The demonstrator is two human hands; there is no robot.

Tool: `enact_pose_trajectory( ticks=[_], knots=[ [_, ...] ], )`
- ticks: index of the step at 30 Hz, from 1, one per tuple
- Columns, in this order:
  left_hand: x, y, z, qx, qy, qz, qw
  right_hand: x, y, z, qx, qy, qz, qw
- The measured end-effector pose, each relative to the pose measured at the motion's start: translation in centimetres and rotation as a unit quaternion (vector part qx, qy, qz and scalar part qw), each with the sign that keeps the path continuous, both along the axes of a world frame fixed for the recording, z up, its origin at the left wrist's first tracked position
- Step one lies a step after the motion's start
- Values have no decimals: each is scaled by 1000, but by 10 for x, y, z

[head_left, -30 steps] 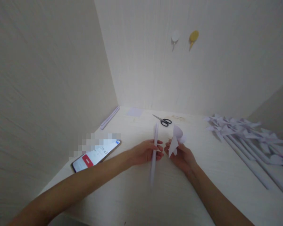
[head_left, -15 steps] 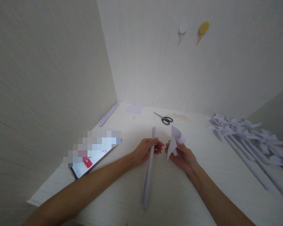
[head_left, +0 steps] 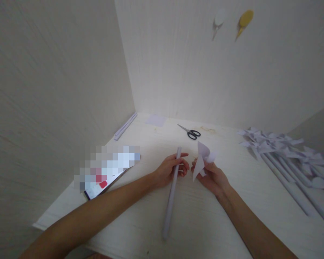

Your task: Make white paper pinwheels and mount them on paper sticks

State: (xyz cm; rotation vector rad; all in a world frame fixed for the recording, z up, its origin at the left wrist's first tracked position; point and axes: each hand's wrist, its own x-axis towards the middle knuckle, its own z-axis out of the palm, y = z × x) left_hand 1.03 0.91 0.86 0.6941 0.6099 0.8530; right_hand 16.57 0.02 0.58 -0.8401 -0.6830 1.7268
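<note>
- Tube (head_left: 171, 194): pale rolled paper, long and thin, top end in my left hand (head_left: 170, 169), lower end slanting toward me over the table (head_left: 205, 223).
- Left fingers clamped round the tube near its top.
- Right hand (head_left: 212, 177) fingers pinched on the pinwheel (head_left: 202, 160), white folded paper, just beside the tube top.
- I'd keep the tube steady and line the pinwheel centre up with its tip.
- Scissors (head_left: 190, 132) lie behind; finished pinwheels (head_left: 283, 154) are piled at right.
</note>
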Motion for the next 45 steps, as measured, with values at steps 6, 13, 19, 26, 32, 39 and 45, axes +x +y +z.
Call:
enact_pose_trajectory(
  ticks=[6,13,19,26,32,39,45],
  knots=[
    [-1,0,1,-24,-29,3,999,-2,-1,4,-19,27,2,999],
    [0,-2,0,-47,-61,-18,997,-4,-2,7,-12,38,16,999],
    [0,-2,1,-39,-71,-12,997,-4,-3,8,-7,28,19,999],
    [1,-4,3,16,-38,18,999,-6,-3,11,-21,41,5,999],
    [0,-3,0,30,-55,15,998,-4,-5,10,-32,48,9,998],
    [1,-2,1,-2,-74,-2,997,-4,-4,9,-16,45,14,999],
    [0,-1,0,-11,-123,-15,992,-5,-2,9,-24,48,7,999]
  ],
)
